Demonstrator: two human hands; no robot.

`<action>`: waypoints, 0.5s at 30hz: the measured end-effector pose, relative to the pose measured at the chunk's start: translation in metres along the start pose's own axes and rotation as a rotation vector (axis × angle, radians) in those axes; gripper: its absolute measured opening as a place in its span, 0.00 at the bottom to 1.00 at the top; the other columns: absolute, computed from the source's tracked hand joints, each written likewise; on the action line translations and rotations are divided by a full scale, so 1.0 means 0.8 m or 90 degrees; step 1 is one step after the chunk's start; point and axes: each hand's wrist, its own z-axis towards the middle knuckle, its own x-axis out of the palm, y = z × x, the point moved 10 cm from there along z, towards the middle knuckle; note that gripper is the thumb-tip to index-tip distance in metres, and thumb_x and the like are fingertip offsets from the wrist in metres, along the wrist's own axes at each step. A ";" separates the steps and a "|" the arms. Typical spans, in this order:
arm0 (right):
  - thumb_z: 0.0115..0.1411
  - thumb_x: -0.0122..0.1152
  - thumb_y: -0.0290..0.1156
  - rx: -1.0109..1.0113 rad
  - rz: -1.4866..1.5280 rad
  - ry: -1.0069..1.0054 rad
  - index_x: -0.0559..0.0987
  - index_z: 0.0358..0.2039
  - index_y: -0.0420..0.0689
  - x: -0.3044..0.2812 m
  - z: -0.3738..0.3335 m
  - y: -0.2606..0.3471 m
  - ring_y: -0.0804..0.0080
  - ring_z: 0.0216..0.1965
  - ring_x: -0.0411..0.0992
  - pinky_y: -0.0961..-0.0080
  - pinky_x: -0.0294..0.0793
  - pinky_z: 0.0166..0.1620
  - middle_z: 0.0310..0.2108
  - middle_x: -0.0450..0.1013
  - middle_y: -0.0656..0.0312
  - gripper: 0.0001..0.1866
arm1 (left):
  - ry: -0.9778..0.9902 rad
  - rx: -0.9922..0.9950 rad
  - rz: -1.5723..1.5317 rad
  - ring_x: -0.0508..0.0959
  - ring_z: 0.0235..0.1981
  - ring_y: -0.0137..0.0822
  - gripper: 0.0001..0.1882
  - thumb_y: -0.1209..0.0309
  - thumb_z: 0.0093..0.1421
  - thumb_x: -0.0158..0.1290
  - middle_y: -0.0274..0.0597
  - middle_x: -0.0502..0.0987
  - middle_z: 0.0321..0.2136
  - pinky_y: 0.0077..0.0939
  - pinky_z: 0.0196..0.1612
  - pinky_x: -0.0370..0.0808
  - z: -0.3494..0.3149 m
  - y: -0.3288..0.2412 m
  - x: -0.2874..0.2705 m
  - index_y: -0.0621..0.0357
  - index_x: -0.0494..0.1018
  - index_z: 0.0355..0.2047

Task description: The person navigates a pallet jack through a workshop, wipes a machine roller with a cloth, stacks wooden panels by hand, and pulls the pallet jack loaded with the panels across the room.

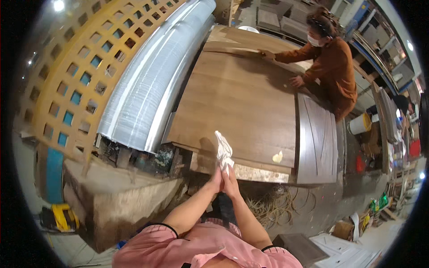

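Observation:
My left hand (216, 180) and my right hand (230, 182) are pressed together palm to palm in front of me. Between them they grip a crumpled white cloth (223, 149), whose loose end points away from me. Beyond it lies a wide brown wood board (241, 102), and the cloth is over its near edge. On the board, near its right corner, sits a small pale yellowish scrap (277, 157). A co-worker (333, 67) in an orange-brown top leans over the far right side, both hands on the boards.
A large shiny metal roller (156, 76) runs along the left side, beside a yellow guard (73, 76) with square holes. Grey sheets (316, 138) stand right of the board. Coiled strips (272, 207) lie on the floor; a yellow-and-black tool (62, 218) is at lower left.

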 end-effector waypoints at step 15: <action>0.60 0.55 0.28 0.204 0.230 -0.055 0.69 0.53 0.40 -0.113 -0.321 0.000 0.73 0.42 0.71 0.75 0.70 0.46 0.42 0.72 0.61 0.20 | 0.238 0.265 0.408 0.68 0.52 0.27 0.32 0.56 0.64 0.54 0.39 0.68 0.55 0.27 0.56 0.66 -0.271 0.121 -0.010 0.57 0.58 0.63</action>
